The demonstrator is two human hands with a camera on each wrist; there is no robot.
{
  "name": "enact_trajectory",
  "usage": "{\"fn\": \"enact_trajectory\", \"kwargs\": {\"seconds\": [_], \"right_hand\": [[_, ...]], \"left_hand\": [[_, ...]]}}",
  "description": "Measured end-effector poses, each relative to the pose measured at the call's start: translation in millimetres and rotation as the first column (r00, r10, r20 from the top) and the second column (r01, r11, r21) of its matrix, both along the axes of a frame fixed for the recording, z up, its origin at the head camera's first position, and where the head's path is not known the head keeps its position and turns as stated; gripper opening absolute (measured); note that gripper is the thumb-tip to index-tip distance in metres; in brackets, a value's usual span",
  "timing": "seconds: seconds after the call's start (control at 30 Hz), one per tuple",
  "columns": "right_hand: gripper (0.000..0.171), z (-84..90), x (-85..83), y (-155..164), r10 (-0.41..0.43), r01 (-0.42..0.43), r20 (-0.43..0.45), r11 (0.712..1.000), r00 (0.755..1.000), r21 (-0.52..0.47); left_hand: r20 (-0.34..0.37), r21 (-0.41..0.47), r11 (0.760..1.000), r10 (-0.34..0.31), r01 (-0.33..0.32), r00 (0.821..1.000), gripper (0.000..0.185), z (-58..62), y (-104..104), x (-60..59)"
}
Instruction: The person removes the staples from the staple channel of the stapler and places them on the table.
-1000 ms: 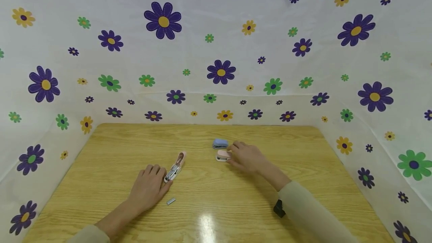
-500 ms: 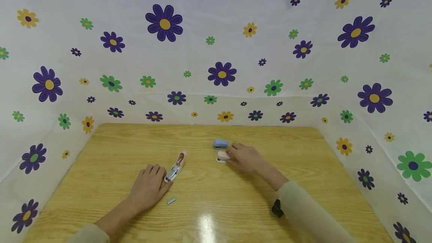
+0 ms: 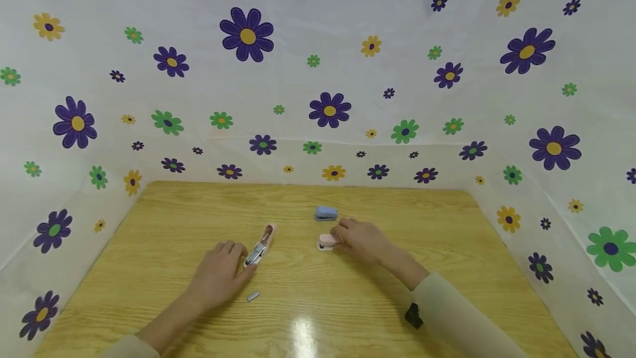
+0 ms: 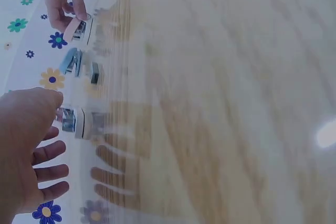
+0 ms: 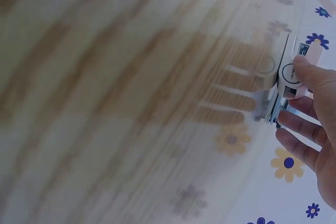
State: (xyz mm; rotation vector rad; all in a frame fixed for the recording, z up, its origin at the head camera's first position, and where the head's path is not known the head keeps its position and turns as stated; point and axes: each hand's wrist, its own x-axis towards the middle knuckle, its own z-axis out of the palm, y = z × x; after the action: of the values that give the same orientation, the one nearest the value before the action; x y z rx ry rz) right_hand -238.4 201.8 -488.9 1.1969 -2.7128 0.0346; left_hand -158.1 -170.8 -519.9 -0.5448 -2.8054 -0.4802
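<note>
My left hand [image 3: 218,272] lies on the table with thumb and index finger on either side of the white base of an opened-out pink stapler [image 3: 260,246]. Its pink top is swung back, baring the metal staple channel. In the left wrist view the other fingers of that hand are loosely extended. My right hand [image 3: 362,241] pinches a second, closed pink stapler [image 3: 326,241] by its right end, thumb on the near side. A blue stapler [image 3: 326,213] sits just behind it. A short strip of staples [image 3: 253,295] lies to the right of my left thumb.
The wood-grain table [image 3: 298,325] is walled at the back and sides by a white cloth [image 3: 298,82] printed with flowers. A black wrist device [image 3: 413,315] shows under my right sleeve.
My right hand has drawn the closed pink stapler slightly toward me, widening the gap to the blue stapler. The left hand and the opened stapler stay nearly still.
</note>
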Motion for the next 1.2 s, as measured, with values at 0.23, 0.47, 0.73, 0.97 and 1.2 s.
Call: {"fn": "enact_trajectory", "kwargs": {"seconds": [0.23,0.47,0.73,0.97,1.2], "right_hand": [[0.028,-0.4,8.8,-1.4,0.033,-0.033,-0.017,0.999,0.999,-0.018],[0.027,0.7,14.3,-6.6,0.054,-0.054,-0.007,0.998,0.999,-0.029],[0.026,-0.3,18.5,-15.3,0.071,-0.069,0.042,0.997,0.997,-0.042],[0.024,-3.0,22.0,-22.6,0.108,-0.107,0.027,0.993,0.994,-0.047],[0.024,-1.6,28.5,-24.8,0.156,-0.155,0.003,0.984,0.988,-0.087]], "left_hand": [[-0.084,0.045,0.998,-0.046,0.05,0.995,0.037,6.2,20.1,4.0],[-0.039,0.087,0.987,-0.135,0.138,0.99,0.036,10.5,50.1,8.1],[0.043,0.081,0.976,-0.204,0.2,0.978,0.035,6.6,78.4,9.0],[0.049,-0.006,0.982,-0.19,0.19,0.981,0.036,-2.3,93.1,2.5],[0.018,-0.084,0.982,-0.167,0.168,0.986,0.037,-7.0,99.8,-1.3]]}}
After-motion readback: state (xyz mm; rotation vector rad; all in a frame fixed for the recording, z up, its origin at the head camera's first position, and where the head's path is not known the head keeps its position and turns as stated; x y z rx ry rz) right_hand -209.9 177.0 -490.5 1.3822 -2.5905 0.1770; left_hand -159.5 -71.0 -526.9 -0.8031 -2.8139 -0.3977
